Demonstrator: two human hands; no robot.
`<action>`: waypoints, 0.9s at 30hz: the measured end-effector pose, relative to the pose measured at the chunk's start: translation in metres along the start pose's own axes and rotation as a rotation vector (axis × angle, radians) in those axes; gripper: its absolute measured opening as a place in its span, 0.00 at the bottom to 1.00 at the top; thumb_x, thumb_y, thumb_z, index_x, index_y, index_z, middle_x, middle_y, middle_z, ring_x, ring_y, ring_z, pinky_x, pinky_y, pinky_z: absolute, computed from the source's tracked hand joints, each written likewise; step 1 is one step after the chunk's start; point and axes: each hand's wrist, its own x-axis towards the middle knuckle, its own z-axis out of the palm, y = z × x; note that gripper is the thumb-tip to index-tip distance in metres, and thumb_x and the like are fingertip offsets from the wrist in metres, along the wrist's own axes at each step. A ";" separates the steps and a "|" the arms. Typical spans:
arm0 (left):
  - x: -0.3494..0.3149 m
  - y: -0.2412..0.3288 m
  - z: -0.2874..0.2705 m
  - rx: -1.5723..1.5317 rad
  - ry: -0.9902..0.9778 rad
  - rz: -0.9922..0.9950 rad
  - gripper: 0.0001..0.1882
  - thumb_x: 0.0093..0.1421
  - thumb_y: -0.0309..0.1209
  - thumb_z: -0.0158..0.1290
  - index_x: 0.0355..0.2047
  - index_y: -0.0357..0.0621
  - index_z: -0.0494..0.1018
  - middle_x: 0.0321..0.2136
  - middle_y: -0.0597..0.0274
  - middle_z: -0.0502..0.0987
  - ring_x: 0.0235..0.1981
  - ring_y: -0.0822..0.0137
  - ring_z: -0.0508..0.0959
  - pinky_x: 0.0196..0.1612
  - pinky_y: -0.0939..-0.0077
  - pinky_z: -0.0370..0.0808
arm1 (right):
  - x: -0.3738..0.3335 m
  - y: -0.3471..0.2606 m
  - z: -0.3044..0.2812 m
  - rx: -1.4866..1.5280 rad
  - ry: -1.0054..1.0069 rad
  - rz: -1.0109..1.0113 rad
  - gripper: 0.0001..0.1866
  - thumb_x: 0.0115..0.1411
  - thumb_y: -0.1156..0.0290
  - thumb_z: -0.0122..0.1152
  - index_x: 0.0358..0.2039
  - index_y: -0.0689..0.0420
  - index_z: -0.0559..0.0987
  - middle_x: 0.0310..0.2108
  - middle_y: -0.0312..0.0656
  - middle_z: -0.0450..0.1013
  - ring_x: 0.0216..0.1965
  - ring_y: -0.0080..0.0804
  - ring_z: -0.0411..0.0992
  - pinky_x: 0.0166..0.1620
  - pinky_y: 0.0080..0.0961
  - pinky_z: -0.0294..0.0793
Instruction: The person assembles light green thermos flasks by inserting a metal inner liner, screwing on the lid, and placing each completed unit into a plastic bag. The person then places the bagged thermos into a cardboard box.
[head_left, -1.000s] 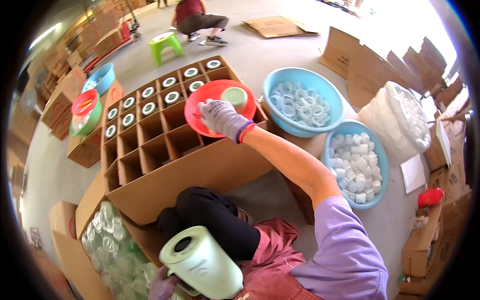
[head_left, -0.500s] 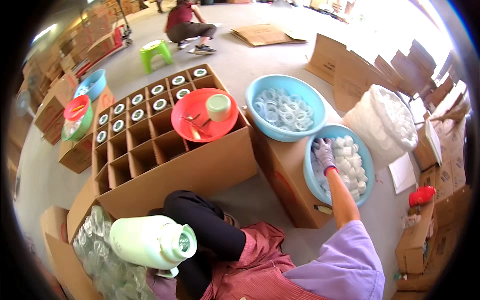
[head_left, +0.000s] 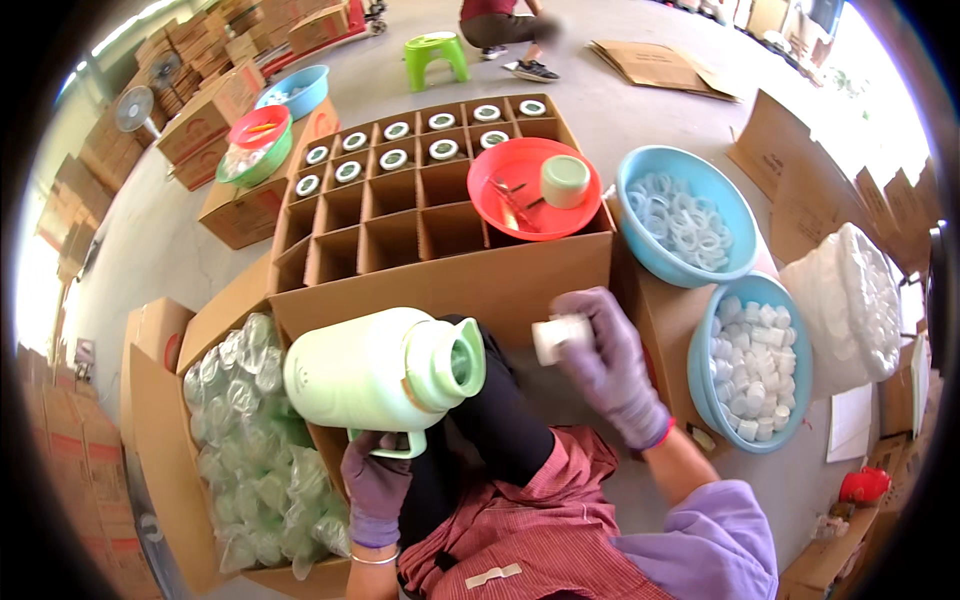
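Gripping away with the left hand (head_left: 375, 482), hooked at the handle (head_left: 404, 447) of a pale green jug (head_left: 350, 370) — tipped on its side above the lap, with the lidless mouth (head_left: 464, 362) aimed to the right. Cannot tell the exact curl of the left fingers behind that handle. Over on the other side, pinching a white stopper-like piece (head_left: 556, 339) between thumb and fingers of the right hand (head_left: 612, 372), facing the mouth but clearly apart from it. Looks like the fitting step, judging by the piece in hand and the bare opening. Calls next, most likely, for lining up the piece squarely, bringing it across and pressing it in without loosening the hold on the handle. Plenty more of the kind, heaped in a blue basin (head_left: 744, 443) to the right — just beside a second blue basin (head_left: 631, 192) of clear rings. Straight ahead, spotting a red basin (head_left: 527, 153) on the corner of a divided carton (head_left: 440, 272), with a green cup (head_left: 565, 180) inside. Down to the left, noting clear plastic bags (head_left: 250, 455) packed into another carton (head_left: 165, 440).
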 end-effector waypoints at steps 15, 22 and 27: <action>-0.004 0.000 0.000 -0.208 0.019 -0.017 0.08 0.61 0.25 0.48 0.39 0.37 0.74 0.34 0.60 0.78 0.36 0.67 0.77 0.47 0.68 0.76 | 0.013 -0.027 0.059 -0.186 -0.048 -0.246 0.36 0.39 0.67 0.83 0.46 0.58 0.70 0.39 0.45 0.73 0.39 0.45 0.73 0.45 0.35 0.74; -0.004 -0.007 -0.012 -0.197 -0.087 -0.016 0.09 0.62 0.27 0.47 0.41 0.39 0.73 0.34 0.62 0.79 0.36 0.67 0.78 0.45 0.68 0.78 | 0.029 -0.023 0.070 -0.513 -0.061 -0.651 0.28 0.45 0.43 0.70 0.40 0.50 0.81 0.36 0.34 0.73 0.39 0.36 0.69 0.55 0.46 0.65; -0.008 -0.017 -0.001 -0.242 -0.129 -0.045 0.10 0.63 0.28 0.47 0.43 0.40 0.73 0.35 0.63 0.79 0.36 0.68 0.79 0.44 0.67 0.80 | 0.022 -0.020 0.093 -0.177 0.006 -0.554 0.20 0.55 0.54 0.69 0.42 0.54 0.79 0.44 0.45 0.68 0.47 0.44 0.67 0.60 0.45 0.62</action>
